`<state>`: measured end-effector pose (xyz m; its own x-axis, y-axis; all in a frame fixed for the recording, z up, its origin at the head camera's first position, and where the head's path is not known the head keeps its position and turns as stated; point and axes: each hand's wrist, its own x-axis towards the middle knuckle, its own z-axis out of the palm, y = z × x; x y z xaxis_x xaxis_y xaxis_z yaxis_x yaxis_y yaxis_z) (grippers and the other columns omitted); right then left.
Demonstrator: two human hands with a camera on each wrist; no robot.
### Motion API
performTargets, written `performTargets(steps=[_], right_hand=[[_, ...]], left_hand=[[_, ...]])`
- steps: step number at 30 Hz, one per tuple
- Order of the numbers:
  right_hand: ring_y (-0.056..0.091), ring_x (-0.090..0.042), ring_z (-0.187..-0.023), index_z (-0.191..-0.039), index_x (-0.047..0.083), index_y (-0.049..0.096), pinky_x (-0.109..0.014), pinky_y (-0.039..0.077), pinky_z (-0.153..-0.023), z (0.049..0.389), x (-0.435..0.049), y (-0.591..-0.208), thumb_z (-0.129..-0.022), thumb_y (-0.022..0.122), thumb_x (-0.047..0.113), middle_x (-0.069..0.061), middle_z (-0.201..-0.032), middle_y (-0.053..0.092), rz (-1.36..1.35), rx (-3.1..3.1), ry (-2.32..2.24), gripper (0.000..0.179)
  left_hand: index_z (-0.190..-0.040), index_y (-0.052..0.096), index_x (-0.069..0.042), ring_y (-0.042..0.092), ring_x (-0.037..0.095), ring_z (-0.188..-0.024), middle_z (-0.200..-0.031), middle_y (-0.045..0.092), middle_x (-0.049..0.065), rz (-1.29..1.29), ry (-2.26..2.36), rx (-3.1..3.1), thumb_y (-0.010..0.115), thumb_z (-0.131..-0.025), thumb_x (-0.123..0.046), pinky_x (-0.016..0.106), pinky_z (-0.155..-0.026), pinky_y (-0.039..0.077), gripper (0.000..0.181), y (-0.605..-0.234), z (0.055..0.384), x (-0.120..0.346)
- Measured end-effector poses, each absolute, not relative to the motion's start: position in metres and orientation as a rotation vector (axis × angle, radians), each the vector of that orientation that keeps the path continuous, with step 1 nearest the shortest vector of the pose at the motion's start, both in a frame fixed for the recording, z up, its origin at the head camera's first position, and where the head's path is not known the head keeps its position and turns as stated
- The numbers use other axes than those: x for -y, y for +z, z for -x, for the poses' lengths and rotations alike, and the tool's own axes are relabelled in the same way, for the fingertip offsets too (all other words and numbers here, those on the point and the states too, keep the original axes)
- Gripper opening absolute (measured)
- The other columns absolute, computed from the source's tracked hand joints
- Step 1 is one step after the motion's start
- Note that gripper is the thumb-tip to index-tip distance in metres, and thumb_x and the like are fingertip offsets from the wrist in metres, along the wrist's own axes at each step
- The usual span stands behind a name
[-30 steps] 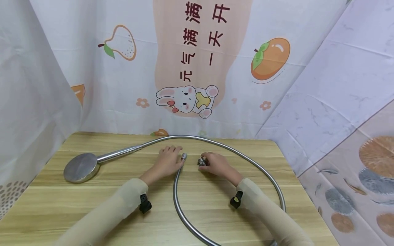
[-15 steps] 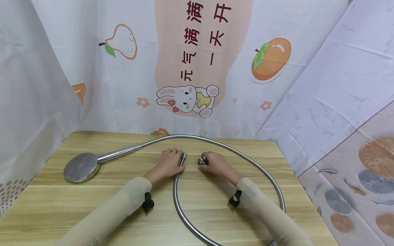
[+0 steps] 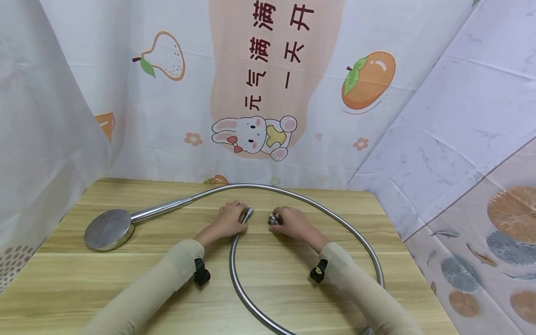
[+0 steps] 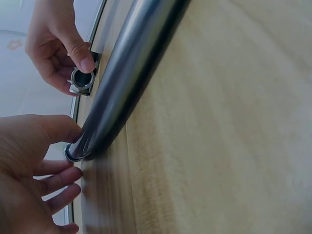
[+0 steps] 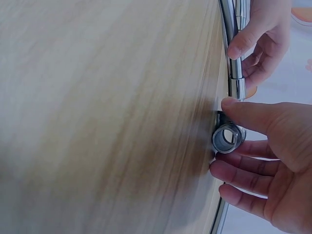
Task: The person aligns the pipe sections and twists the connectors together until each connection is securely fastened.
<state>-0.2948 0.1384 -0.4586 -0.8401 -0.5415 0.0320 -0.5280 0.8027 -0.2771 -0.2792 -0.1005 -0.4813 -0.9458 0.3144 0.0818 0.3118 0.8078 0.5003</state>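
Just left of the table's middle, my left hand (image 3: pixel 228 221) pinches a steel shower hose (image 3: pixel 249 300) between thumb and fingers, right behind its metal end nut (image 3: pixel 248 212). The nut pokes out past the fingertips, pointing away and slightly right. To the right of it, my right hand (image 3: pixel 296 223) holds a small chrome fitting (image 3: pixel 273 219) down at the tabletop, thumb on one side and fingers on the other. A round, hollow opening shows on this fitting (image 5: pixel 227 139) in the right wrist view. A short gap separates nut and fitting.
A round shower head (image 3: pixel 108 229) lies on the wooden table (image 3: pixel 138 279) at the left, its handle (image 3: pixel 161 209) joined to the hose's other end. The hose loops along the back and down the right side, passing under the right forearm. A printed curtain (image 3: pixel 167 121) hangs behind the table.
My left hand has closed on the hose behind its end nut. The hose's near curve has shifted slightly left and its end leans further right. The right hand stays on the fitting.
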Motion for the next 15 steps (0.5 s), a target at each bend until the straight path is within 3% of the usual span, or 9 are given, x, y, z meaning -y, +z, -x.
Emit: performTargets(steps=[7,15], right_hand=[[0.054,-0.011,-0.069,-0.116,0.006,0.070,-0.028,0.045,-0.061,0.294,-0.137,-0.456,-0.088,0.081,0.037,0.001,-0.082,0.064,0.856,-2.924,-0.423,0.043],[0.054,-0.012,-0.071,-0.116,0.005,0.070,-0.029,0.047,-0.063,0.294,-0.136,-0.456,-0.087,0.082,0.037,-0.001,-0.086,0.065,0.845,-2.921,-0.425,0.045]], left_hand=[[-0.127,0.066,0.001,0.058,0.023,-0.095,-0.108,0.067,0.011,-0.559,0.998,-2.938,0.077,-0.086,-0.011,0.037,-0.080,0.045,0.044,-0.486,0.285,0.107],[-0.130,0.063,0.003,0.063,0.019,-0.094,-0.102,0.069,0.008,-0.490,1.145,-2.820,0.075,-0.087,-0.004,0.036,-0.084,0.054,0.046,-0.484,0.290,0.110]])
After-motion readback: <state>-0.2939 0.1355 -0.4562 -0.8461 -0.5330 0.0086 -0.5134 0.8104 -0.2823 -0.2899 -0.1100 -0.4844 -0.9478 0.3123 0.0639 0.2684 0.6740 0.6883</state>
